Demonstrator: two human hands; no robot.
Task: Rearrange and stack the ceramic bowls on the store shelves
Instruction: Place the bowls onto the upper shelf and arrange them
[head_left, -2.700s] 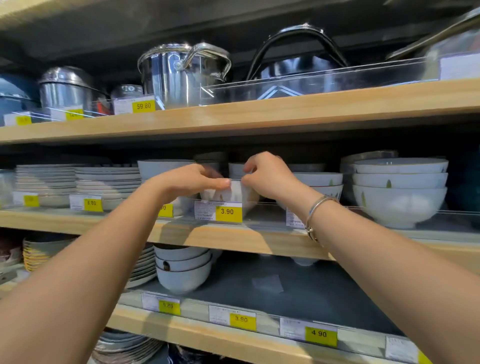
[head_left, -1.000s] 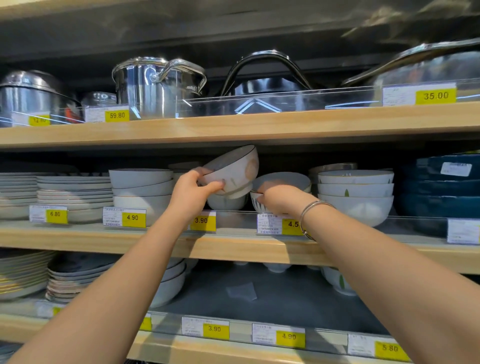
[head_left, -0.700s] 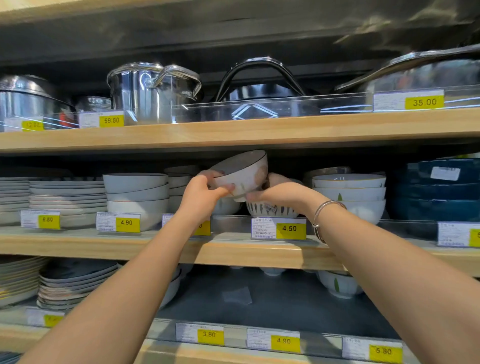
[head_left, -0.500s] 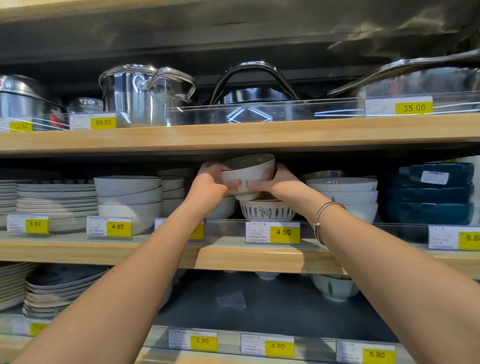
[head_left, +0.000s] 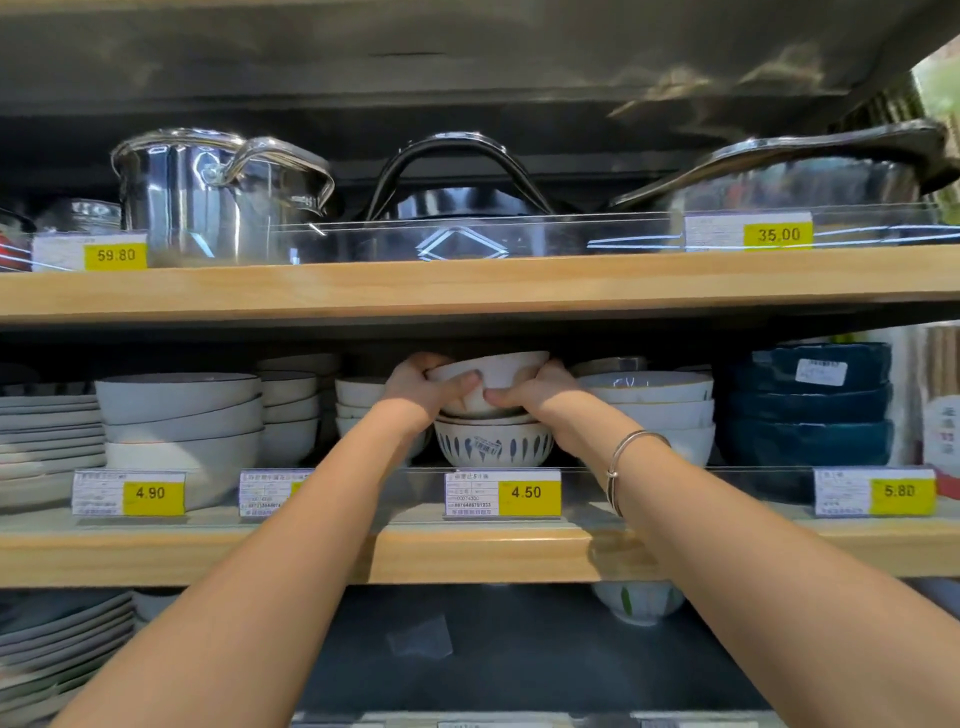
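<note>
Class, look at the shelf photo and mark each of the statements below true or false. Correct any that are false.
1. Both hands grip the same bowl. True: the left hand and the right hand hold the plain white bowl from either side.
2. The held bowl is over a bowl with dark leaf-like marks. True: the patterned bowl sits directly beneath it.
3. The price tag in front of that patterned bowl reads 5.80. False: the tag reads 4.50.
4. The dark blue bowls stand at the left end of this shelf. False: the blue bowls are at the right.
5. A bracelet is on the left wrist. False: the bracelet is on the right wrist.
</note>
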